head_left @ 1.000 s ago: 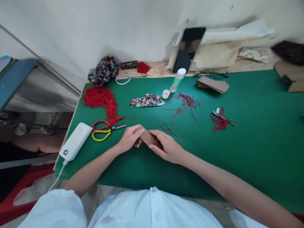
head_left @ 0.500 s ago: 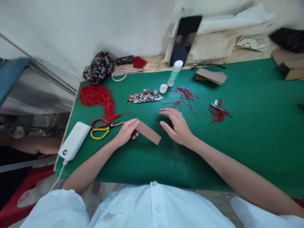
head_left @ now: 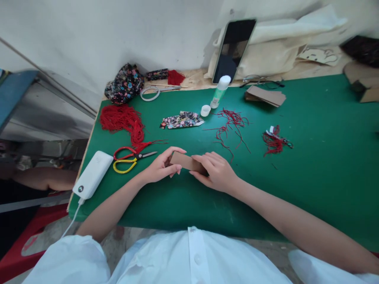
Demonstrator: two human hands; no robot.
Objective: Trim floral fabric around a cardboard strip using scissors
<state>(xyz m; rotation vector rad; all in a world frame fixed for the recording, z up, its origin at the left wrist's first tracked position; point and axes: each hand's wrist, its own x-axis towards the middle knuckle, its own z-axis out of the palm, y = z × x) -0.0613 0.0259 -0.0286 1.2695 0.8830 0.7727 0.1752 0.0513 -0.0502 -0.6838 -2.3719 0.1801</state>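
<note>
The worktop (head_left: 296, 189) is covered in smooth green sheeting with a faint sheen; bare, pale wood is exposed along its rear edge. Matt brown cardboard is seen in the strip (head_left: 184, 161) and the stacked cards (head_left: 265, 96). The scissors (head_left: 126, 159) are fitted with dark metal blades and smooth red and yellow handles. The power bank (head_left: 93, 174) is cased in smooth white plastic. A glossy dark screen is presented by the phone (head_left: 234, 51). Soft, fibrous thread is shown in the red bundle (head_left: 122, 120); printed cloth is seen in the floral scrunchie (head_left: 126, 85).
</note>
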